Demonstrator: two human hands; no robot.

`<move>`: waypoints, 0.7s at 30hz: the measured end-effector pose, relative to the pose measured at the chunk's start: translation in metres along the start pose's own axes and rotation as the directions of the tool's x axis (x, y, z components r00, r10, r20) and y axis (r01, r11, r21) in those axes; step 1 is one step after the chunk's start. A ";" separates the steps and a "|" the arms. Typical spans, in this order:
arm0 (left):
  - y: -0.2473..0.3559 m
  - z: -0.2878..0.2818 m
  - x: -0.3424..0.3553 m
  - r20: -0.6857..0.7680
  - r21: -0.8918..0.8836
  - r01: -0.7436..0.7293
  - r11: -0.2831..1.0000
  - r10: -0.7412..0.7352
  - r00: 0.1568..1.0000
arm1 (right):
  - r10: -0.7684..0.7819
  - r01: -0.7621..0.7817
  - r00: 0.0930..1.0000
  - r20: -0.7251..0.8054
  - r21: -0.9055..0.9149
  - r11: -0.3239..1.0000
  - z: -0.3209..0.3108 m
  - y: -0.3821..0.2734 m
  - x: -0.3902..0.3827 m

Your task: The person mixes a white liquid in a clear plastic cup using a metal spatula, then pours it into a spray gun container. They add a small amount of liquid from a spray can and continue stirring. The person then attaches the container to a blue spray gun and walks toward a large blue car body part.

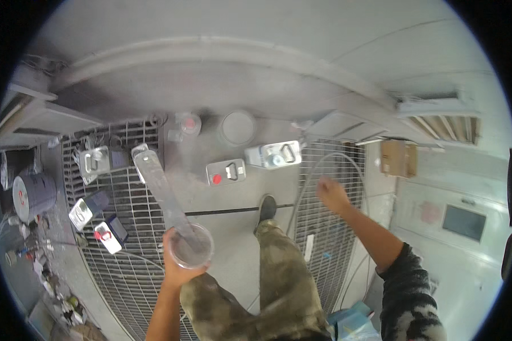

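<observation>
My left hand grips a translucent plastic cup, with a long flat grey paddle standing tilted in it and reaching up over the left grate. My right hand is raised over the right grate, blurred, so its fingers are unclear. Ahead on the floor stand a metal can with a red cap and a larger white can with a handle.
Floor grates flank me, more cans on the left one. A pail and litter line the left edge. A round lid lies ahead, a cardboard box at right, and a hose crosses the right grate.
</observation>
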State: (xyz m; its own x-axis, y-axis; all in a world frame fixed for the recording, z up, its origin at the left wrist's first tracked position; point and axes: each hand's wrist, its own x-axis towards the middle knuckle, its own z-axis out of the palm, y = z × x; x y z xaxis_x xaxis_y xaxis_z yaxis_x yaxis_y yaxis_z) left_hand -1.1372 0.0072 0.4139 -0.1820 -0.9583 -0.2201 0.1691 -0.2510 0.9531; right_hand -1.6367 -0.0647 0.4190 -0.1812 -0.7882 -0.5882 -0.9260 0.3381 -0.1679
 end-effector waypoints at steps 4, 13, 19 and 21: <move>-0.080 0.032 -0.004 -0.088 0.028 0.042 0.999 -0.039 0.995 | -0.271 0.262 0.962 -0.019 0.333 0.906 0.053 -0.058 0.088; -0.124 -0.053 -0.074 -0.472 0.016 -0.089 0.996 0.086 0.877 | -0.476 0.413 0.838 0.268 0.260 0.873 0.188 -0.286 0.087; -0.142 -0.224 -0.096 -0.559 0.048 -0.193 0.980 0.186 0.808 | -0.619 0.628 0.778 -0.110 0.184 0.756 0.281 -0.543 0.115; -0.162 -0.276 -0.098 -0.581 0.109 -0.194 0.975 0.221 0.783 | -0.885 0.974 0.128 -0.447 -0.114 0.198 0.296 -0.604 0.133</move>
State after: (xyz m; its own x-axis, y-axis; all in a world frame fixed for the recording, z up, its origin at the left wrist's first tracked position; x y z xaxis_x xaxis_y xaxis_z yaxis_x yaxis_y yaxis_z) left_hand -0.8796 0.1043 0.2234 0.4578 -0.8852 -0.0830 0.0950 -0.0441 0.9945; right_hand -1.0038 -0.2214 0.2084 0.6482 -0.6302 0.4274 -0.3974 -0.7588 -0.5160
